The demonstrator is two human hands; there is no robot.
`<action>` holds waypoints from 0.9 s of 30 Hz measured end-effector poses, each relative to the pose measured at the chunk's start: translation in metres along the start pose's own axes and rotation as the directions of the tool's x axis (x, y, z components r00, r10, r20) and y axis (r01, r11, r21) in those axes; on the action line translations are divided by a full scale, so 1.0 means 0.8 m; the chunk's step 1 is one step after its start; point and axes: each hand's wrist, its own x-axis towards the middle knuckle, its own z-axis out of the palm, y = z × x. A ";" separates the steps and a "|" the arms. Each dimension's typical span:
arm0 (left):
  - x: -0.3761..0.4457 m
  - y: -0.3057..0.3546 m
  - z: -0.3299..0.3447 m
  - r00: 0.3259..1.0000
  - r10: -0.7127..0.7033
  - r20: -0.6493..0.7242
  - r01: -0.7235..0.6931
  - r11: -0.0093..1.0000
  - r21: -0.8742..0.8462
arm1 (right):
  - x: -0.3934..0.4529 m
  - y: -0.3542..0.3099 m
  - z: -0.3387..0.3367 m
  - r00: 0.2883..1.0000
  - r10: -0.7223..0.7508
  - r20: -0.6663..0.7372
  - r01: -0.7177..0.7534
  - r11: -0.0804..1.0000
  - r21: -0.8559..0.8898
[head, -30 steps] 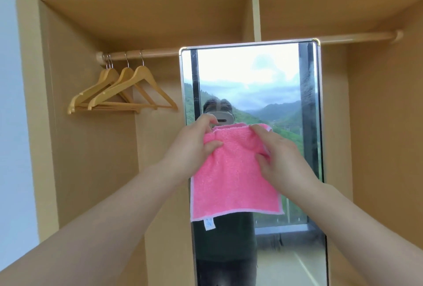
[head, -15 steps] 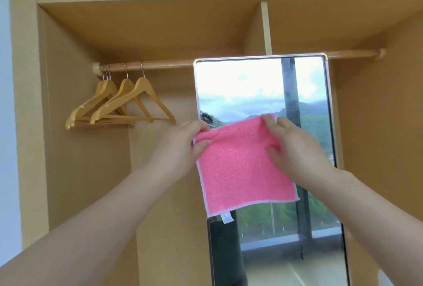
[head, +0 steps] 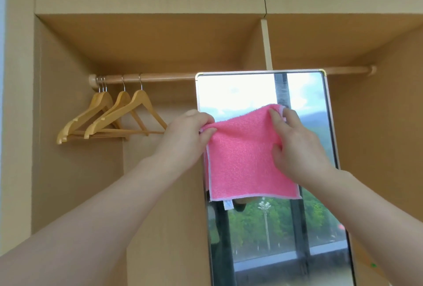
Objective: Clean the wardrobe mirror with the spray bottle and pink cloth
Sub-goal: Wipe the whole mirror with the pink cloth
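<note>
A tall mirror [head: 247,93] with a thin metal frame stands inside the open wooden wardrobe, reflecting sky, hills and a window. A pink cloth [head: 242,160] with a white label at its lower edge hangs spread in front of the glass, in the mirror's upper half. My left hand [head: 185,137] pinches the cloth's upper left corner. My right hand [head: 295,146] grips its upper right corner and lies over its right side. No spray bottle is in view.
A wooden rail [head: 160,78] runs across the wardrobe behind the mirror's top edge. Several wooden hangers [head: 107,116] hang from it at the left. A vertical divider [head: 266,45] rises above the mirror. The wardrobe's right wall [head: 377,125] is close beside the mirror.
My view has tilted upward, so the mirror's top sits lower in the frame. Both hands have carried the cloth higher up the mirror, toward its top.
</note>
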 end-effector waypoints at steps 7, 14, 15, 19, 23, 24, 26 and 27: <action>0.009 0.013 -0.002 0.995 -0.093 -0.021 0.092 0.995 -0.025 | 0.021 0.006 -0.001 0.999 -0.047 0.012 0.046 0.998 0.049; 0.008 0.016 -0.006 0.996 -0.089 0.029 0.092 0.987 -0.135 | 0.027 0.011 0.006 0.997 -0.081 0.011 0.080 0.997 0.014; 0.007 0.017 -0.006 0.997 -0.071 0.025 0.074 0.987 -0.143 | 0.027 0.013 0.007 0.997 -0.081 0.010 0.081 0.997 -0.001; 0.008 0.012 -0.001 0.999 -0.041 -0.017 0.041 0.998 -0.055 | 0.030 0.018 0.007 0.999 -0.050 -0.006 0.050 0.999 0.009; 0.017 0.000 -0.001 0.998 0.058 -0.032 -0.055 0.995 0.088 | 0.030 0.016 0.011 0.975 -0.181 -0.130 0.197 0.972 0.124; 0.021 -0.006 0.000 0.993 0.096 -0.063 -0.089 0.990 0.107 | 0.030 0.018 0.015 0.953 -0.225 -0.202 0.252 0.960 0.125; 0.031 -0.017 0.005 0.993 0.106 -0.049 -0.099 0.987 0.126 | 0.037 0.021 0.020 0.964 -0.178 -0.195 0.205 0.970 0.130; 0.037 -0.021 0.010 0.996 0.094 0.005 -0.093 0.983 0.155 | 0.043 0.021 0.025 0.987 -0.106 -0.124 0.121 0.985 0.120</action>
